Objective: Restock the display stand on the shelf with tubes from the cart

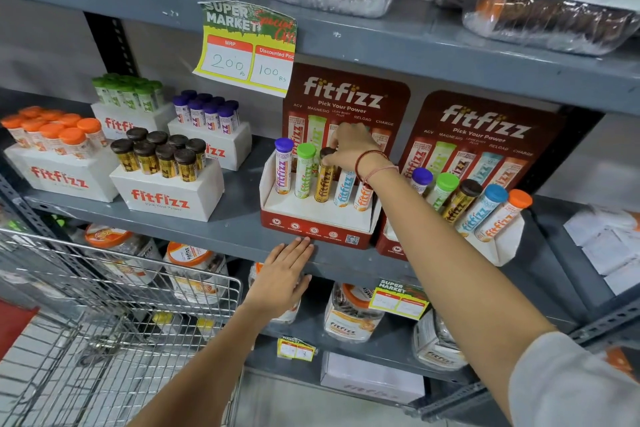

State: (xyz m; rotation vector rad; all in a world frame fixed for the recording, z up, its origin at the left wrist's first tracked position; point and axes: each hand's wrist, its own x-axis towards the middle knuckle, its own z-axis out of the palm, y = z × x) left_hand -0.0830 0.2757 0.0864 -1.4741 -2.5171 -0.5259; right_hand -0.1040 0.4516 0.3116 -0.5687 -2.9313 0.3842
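Observation:
A red and white fitfizz display stand (313, 229) sits on the middle shelf (235, 229) and holds several tubes side by side. My right hand (348, 149) reaches over it and grips the dark cap of the gold tube (323, 184), which stands in the middle slot. A purple-capped tube (283, 166) and a green-capped tube (304, 172) stand to its left; a blue tube (344, 187) and an orange tube (363, 198) stand to its right, their tops behind my wrist. My left hand (282, 277) lies flat against the shelf edge just below the stand. The wire cart (114, 305) is at lower left.
A second fitfizz stand (495, 246) with several tubes stands to the right. White fitfizz boxes (166, 198) of orange, green, purple and dark-capped tubes fill the shelf's left side. A price sign (249, 45) hangs above. Jars (349, 315) sit on the shelf below.

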